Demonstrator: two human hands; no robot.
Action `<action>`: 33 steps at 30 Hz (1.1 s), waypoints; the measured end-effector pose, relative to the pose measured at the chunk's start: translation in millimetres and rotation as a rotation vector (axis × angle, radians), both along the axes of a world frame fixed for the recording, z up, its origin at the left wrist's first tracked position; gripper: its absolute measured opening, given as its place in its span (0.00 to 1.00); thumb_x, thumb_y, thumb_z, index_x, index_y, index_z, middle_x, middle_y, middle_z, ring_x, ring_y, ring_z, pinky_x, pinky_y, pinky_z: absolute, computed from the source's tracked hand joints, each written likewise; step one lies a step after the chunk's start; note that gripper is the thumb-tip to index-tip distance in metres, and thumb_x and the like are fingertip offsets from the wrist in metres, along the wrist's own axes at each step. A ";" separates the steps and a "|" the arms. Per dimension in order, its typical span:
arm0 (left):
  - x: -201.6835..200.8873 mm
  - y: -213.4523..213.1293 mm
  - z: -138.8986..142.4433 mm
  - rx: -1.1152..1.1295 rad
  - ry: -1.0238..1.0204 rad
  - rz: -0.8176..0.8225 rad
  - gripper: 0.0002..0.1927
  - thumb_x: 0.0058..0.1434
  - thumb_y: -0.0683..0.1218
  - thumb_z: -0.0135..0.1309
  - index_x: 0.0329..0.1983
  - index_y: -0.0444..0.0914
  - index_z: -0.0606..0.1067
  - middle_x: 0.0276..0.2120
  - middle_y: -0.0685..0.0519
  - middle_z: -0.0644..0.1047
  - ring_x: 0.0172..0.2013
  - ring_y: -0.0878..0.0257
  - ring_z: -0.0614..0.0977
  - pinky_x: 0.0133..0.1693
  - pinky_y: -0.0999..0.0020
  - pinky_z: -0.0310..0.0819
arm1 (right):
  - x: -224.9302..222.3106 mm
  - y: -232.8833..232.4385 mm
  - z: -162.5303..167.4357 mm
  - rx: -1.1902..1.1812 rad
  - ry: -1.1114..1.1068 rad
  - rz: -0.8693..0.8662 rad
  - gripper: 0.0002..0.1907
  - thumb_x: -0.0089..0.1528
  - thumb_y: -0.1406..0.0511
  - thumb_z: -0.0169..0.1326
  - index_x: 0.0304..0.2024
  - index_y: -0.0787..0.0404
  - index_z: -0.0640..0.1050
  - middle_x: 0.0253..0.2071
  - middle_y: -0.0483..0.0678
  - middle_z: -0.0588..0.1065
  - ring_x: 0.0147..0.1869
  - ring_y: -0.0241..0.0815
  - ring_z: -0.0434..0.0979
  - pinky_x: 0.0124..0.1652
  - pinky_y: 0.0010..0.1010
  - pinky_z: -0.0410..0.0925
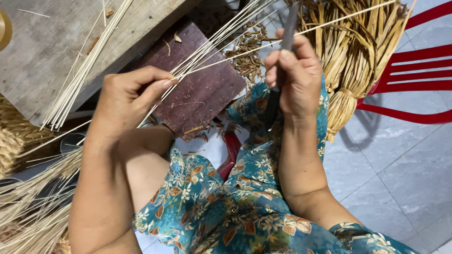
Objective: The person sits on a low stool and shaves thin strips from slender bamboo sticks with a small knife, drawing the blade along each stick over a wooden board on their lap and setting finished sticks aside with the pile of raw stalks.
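The left hand (pixel 129 96) pinches a thin pale strip (pixel 226 56) over a dark board (pixel 202 94). The right hand (pixel 294 75) is closed round a dark tool (pixel 282 56), probably a knife, crossing the strip's far end.

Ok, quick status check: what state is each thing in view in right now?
Left hand: fingers pinched on a thin pale stick.
Right hand: closed around a dark tool.
Thin pale stick: held, slanting up to the right across the dark tool.
Dark tool: gripped, near upright.
Dark wooden board: lying flat, litter on it.
Dried reed bundle: tied at its lower end.
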State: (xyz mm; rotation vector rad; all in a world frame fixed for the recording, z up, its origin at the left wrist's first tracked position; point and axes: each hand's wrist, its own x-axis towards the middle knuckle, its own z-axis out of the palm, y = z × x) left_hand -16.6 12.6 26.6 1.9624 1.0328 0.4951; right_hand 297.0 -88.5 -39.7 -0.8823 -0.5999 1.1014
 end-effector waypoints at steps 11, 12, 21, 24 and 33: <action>-35.4 -2.1 -2.0 -0.130 0.036 0.094 0.08 0.69 0.44 0.58 0.49 0.39 0.83 0.30 0.58 0.82 0.29 0.74 0.78 0.32 0.76 0.73 | 75.3 -19.9 -23.6 0.089 0.155 -0.150 0.16 0.76 0.73 0.52 0.66 0.64 0.72 0.38 0.54 0.79 0.30 0.37 0.78 0.25 0.21 0.68; -37.2 -1.7 -3.4 -0.124 0.037 0.086 0.08 0.69 0.44 0.58 0.48 0.38 0.83 0.30 0.58 0.82 0.28 0.74 0.77 0.32 0.76 0.73 | 81.7 -20.2 -25.7 0.112 0.166 -0.163 0.14 0.78 0.73 0.52 0.66 0.65 0.71 0.39 0.53 0.79 0.30 0.37 0.77 0.26 0.21 0.68; -23.8 0.8 -13.5 -0.158 -0.071 0.070 0.07 0.72 0.44 0.55 0.46 0.37 0.81 0.28 0.57 0.81 0.29 0.75 0.79 0.33 0.77 0.73 | 40.1 -18.1 -6.8 0.089 -0.097 -0.028 0.24 0.75 0.71 0.54 0.72 0.67 0.66 0.35 0.54 0.79 0.25 0.35 0.74 0.24 0.21 0.66; -9.7 -4.4 -10.9 -0.165 -0.051 0.004 0.08 0.72 0.45 0.55 0.46 0.38 0.82 0.26 0.58 0.80 0.28 0.75 0.79 0.30 0.76 0.71 | -18.8 -8.1 -5.0 -0.017 -0.126 0.234 0.30 0.69 0.71 0.54 0.74 0.67 0.64 0.35 0.55 0.80 0.25 0.36 0.76 0.27 0.23 0.71; 8.5 -5.4 3.1 -0.259 0.062 -0.070 0.10 0.70 0.48 0.54 0.47 0.40 0.81 0.22 0.57 0.79 0.23 0.74 0.74 0.24 0.73 0.66 | -65.1 -2.9 5.4 -0.103 -0.062 0.389 0.23 0.72 0.70 0.51 0.69 0.67 0.66 0.41 0.54 0.80 0.32 0.34 0.77 0.34 0.19 0.71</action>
